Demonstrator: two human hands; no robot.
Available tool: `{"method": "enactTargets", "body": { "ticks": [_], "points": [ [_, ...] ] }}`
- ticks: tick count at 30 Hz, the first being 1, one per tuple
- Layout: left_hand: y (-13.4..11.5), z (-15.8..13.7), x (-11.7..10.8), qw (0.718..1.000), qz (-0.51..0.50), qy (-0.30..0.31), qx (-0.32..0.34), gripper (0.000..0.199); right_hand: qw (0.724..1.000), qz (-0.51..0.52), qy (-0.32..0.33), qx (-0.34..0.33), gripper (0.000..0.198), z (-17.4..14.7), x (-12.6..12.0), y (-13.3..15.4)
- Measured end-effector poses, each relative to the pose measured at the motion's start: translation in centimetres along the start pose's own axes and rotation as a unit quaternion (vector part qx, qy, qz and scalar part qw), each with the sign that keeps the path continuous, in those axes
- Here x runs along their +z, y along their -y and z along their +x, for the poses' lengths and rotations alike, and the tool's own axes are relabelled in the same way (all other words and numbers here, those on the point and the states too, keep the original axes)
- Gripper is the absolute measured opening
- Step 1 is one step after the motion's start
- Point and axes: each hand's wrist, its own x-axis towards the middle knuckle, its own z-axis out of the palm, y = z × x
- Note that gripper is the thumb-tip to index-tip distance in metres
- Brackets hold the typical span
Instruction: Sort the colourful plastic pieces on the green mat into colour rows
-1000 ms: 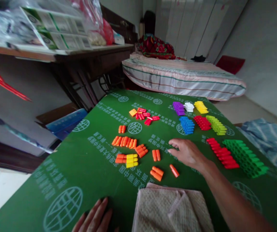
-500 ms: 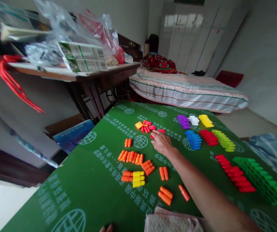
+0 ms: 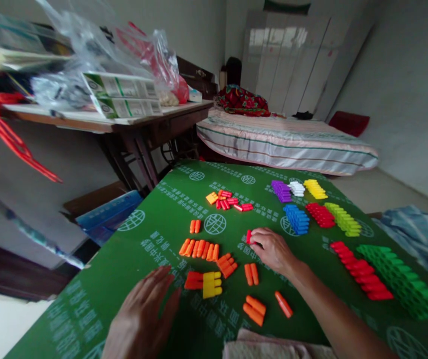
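Note:
A small red plastic peg-like piece (image 3: 249, 237) is pinched between the thumb and fingers of my right hand (image 3: 269, 249), over the middle of the green board (image 3: 131, 259). My left hand (image 3: 142, 309), blurred at its edges, hovers at the lower left with fingers stretched out and nothing in them. Just right of it lie joined orange pieces (image 3: 194, 280) and a yellow piece (image 3: 212, 285). A row of orange pieces (image 3: 200, 249) sits beyond those. Farther back is a loose cluster of red pieces (image 3: 223, 203) with a yellow-orange one (image 3: 211, 198).
Joined blocks stand along the right: purple (image 3: 281, 191), white (image 3: 296, 188), blue (image 3: 296, 219), red (image 3: 361, 270) and green (image 3: 400, 279). A folded cloth (image 3: 273, 346) lies at the near edge. A cluttered desk (image 3: 97, 124) stands left, a bed (image 3: 284, 137) behind.
My right hand has drawn back from the red cluster toward me, bringing a red piece with it. My left hand has come up into view from the bottom edge.

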Motion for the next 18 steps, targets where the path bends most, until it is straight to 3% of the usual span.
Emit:
{"method": "enactTargets", "body": {
  "ticks": [5,11,18],
  "points": [
    [4.2,6.4,3.7,0.974,0.023,0.159,-0.162,0.051,0.998,0.031,-0.032,0.055,0.018,-2.3,-0.7,-0.7],
    [5.6,10.3,6.1,0.943,0.047,0.203,-0.258,0.060,0.986,-0.013,-0.051,0.155,0.013,-3.3,-1.7,-0.5],
    [4.8,11.4,6.6,0.941,0.047,0.204,-0.267,0.073,0.971,-0.119,0.039,0.202,0.023,-1.1,-1.8,2.3]
  ]
}}
